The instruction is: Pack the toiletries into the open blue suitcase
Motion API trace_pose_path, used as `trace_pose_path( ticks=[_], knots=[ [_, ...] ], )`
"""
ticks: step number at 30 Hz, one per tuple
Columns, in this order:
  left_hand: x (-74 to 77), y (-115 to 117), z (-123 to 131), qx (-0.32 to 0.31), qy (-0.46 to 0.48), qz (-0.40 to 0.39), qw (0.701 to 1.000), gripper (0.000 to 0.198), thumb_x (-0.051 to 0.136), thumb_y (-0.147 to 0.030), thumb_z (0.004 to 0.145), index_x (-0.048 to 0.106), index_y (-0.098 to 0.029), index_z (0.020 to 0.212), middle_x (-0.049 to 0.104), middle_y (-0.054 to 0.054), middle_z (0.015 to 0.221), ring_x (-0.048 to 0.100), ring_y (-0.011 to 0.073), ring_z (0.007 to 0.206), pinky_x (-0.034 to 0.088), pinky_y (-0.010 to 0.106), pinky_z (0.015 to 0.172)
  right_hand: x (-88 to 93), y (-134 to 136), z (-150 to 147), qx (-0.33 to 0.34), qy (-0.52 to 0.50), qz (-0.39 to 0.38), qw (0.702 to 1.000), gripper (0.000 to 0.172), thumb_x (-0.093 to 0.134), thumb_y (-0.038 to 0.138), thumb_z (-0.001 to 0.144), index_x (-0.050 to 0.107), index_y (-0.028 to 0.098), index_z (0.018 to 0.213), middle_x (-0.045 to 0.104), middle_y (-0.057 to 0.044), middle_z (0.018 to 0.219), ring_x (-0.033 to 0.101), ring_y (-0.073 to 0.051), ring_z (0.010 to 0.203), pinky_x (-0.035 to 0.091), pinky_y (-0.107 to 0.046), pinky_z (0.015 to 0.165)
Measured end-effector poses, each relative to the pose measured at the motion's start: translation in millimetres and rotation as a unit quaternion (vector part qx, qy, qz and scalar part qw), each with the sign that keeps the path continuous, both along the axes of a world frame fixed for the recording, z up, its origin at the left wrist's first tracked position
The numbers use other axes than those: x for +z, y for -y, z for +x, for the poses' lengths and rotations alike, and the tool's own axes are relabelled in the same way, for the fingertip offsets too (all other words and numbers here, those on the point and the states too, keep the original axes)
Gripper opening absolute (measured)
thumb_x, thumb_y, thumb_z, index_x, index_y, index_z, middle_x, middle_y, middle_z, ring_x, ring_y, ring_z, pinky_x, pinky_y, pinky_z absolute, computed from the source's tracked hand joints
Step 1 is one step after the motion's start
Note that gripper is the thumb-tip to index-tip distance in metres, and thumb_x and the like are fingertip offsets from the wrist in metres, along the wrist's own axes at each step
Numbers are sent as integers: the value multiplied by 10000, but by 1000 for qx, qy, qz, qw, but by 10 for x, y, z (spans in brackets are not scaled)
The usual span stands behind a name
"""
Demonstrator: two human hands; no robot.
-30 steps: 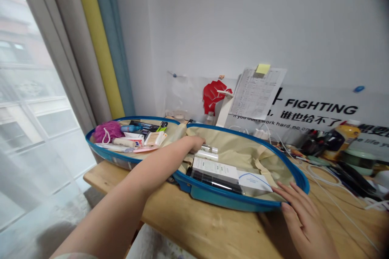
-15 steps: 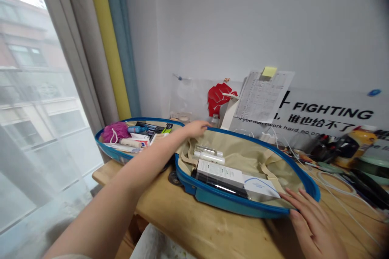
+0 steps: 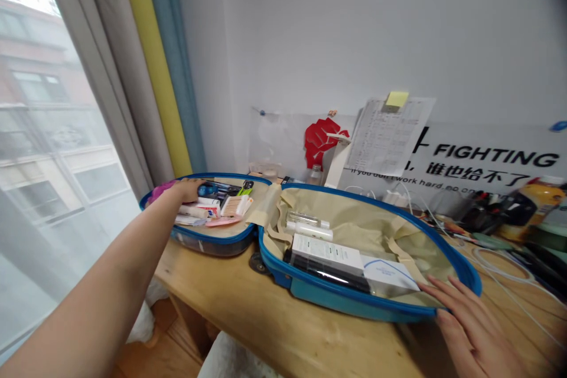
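Reaching across an open blue hard-shell travel case (image 3: pixel 336 302) on the wooden worktop (image 3: pixel 248 301)

The left arm stretches out, the left hand (image 3: pixel 186 191) palm-down over the window-side shell (image 3: pixel 217 246), beside a pink bath sponge (image 3: pixel 158 191); whether it grips anything cannot be told. The right hand (image 3: pixel 469 331) rests open, fingers spread against the other shell's blue rim, holding nothing. The case lies flat in two shells, its long axis running along the worktop toward the window (image 3: pixel 53 130), with white boxes (image 3: pixel 328 261) and bottles (image 3: pixel 309 229) in the nearer shell.
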State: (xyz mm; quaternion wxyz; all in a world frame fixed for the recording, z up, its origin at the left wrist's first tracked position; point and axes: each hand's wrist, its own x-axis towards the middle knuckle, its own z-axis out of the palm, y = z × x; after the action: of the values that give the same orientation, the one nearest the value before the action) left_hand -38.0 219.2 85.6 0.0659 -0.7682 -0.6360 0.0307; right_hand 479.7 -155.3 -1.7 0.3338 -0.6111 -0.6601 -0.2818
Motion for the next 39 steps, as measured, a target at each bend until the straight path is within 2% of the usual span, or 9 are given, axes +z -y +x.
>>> trace_pose_path(
  ticks=[7,16,20,23,26,28,31,35,39],
  knots=[
    [16,-120,-13,-44,-44,-52,997,613,648,-211,592,586,-219,1202,655,108,1203,597,290,1081,452,336,898,-11,12,9,-9,-23,-12,1000,359,368,388,904,634,229,1085,656,-77,1158,527,-305,1211,471,-496,937],
    [43,67,-96,-67,-36,-26,997,491,552,-226,727,522,-149,1211,685,125,1094,636,256,994,473,316,856,33,25,-3,-3,-24,-18,1000,353,373,381,908,651,225,1061,655,-72,1163,522,-276,1221,464,-460,968],
    [127,132,114,-92,-1,27,995,496,406,-297,855,415,-99,1310,576,172,1255,580,256,1123,431,333,958,44,19,-22,-6,-25,-30,999,377,369,399,905,664,222,1061,660,-74,1161,536,-271,1204,471,-460,962],
    [275,228,552,-146,44,74,985,532,336,-380,905,343,-122,1371,477,167,1354,500,258,1227,381,353,1025,37,4,-44,-15,-34,-12,999,375,369,394,907,670,220,1047,665,-81,1149,537,-275,1199,479,-475,943],
    [428,454,1224,-275,132,98,947,546,390,-426,894,371,-147,1362,496,153,1331,504,271,1213,387,378,1020,32,-5,-65,-12,-46,-5,999,368,370,389,910,670,222,1041,662,-83,1150,536,-274,1194,477,-484,939],
    [477,661,1744,-365,153,62,916,531,427,-431,886,403,-158,1341,514,139,1326,499,257,1215,379,365,1025,36,-3,-79,-10,-57,-10,998,365,371,390,911,669,227,1042,663,-78,1144,535,-268,1192,470,-482,949],
    [436,975,2510,-439,132,-35,888,516,497,-416,866,443,-175,1318,571,114,1271,548,224,1150,402,317,987,48,5,-98,-2,-55,-8,998,359,371,384,915,666,229,1050,665,-72,1135,532,-261,1190,470,-473,949],
    [262,1279,3313,-432,80,-115,891,535,555,-412,844,458,-177,1314,561,94,1319,549,204,1153,417,265,944,52,12,-113,2,-49,-1,999,351,369,372,921,655,228,1065,661,-75,1140,531,-260,1190,470,-477,944],
    [98,1411,3784,-415,49,-141,897,516,590,-461,814,548,-160,1230,597,117,1273,578,252,1115,458,299,881,52,24,-114,8,-57,-10,998,347,381,375,919,650,234,1088,655,-78,1152,518,-272,1206,460,-501,953]
  ],
)
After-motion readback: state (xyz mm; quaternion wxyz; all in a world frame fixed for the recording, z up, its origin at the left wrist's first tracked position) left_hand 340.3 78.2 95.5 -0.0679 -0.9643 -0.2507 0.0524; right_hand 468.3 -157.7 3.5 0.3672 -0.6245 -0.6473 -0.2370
